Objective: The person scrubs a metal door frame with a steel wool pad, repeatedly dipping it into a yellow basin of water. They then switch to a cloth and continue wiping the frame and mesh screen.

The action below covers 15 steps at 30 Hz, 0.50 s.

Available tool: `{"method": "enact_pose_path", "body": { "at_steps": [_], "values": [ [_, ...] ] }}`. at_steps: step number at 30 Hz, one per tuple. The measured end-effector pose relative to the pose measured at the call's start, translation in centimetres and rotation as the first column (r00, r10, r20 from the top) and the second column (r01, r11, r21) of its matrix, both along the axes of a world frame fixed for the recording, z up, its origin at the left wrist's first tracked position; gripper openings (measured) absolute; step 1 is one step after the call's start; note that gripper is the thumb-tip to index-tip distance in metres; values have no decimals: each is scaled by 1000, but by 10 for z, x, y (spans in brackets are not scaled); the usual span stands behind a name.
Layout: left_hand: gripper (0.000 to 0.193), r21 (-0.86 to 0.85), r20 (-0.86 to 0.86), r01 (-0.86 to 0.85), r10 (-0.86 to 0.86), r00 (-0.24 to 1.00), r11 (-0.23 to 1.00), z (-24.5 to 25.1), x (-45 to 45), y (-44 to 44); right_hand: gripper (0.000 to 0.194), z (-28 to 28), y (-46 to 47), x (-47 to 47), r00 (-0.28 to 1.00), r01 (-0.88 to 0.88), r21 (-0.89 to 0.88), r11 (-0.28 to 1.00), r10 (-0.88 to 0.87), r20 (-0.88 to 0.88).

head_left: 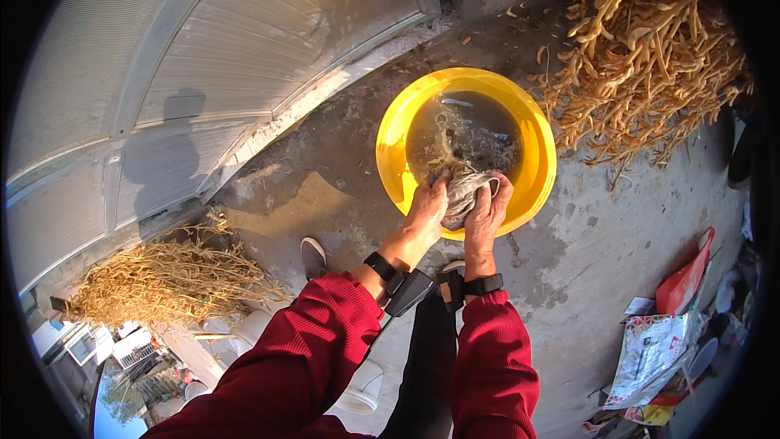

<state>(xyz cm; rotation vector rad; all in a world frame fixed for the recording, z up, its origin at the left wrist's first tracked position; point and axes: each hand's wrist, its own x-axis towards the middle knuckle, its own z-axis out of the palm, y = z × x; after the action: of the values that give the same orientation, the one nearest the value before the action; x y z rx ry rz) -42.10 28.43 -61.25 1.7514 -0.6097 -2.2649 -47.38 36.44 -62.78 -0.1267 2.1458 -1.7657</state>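
A wet, greyish cloth [464,192] is bunched between my two hands over the near side of a yellow plastic basin [541,134]. My left hand [430,201] grips its left side, and my right hand [489,204] holds the right side, where a fold of the cloth loops by the fingers. Murky water [487,128] lies in the basin, splashing and rippling just beyond the cloth. Both wrists wear black straps with dark devices. The underside of the cloth and parts of the fingers are hidden.
Dried bean plants with pods [646,55] are heaped right of the basin. Another dry plant pile [177,280] lies at left by a panelled wall [244,42]. A white bucket [362,387] stands near my legs. Bags [649,353] and clutter lie at lower right.
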Motion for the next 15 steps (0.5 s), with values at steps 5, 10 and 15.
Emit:
{"method": "enact_pose_path", "body": {
  "at_steps": [5, 10, 15],
  "values": [
    [30, 212, -185, 132, -93, 978, 968, -8, -9, -13, 45, -8, 13, -12, 528, 445, -414, 794, 141, 838],
    [60, 63, 45, 268, -271, 962, 961, 12, -8, -7, 16, 8, 15, -9, 917, 16, -335, 942, 120, 380],
    [44, 227, -236, 47, 9, 972, 973, 31, -1, -9, 36, 45, 12, -4, 904, -424, -81, 902, 427, 25]
  ]
}}
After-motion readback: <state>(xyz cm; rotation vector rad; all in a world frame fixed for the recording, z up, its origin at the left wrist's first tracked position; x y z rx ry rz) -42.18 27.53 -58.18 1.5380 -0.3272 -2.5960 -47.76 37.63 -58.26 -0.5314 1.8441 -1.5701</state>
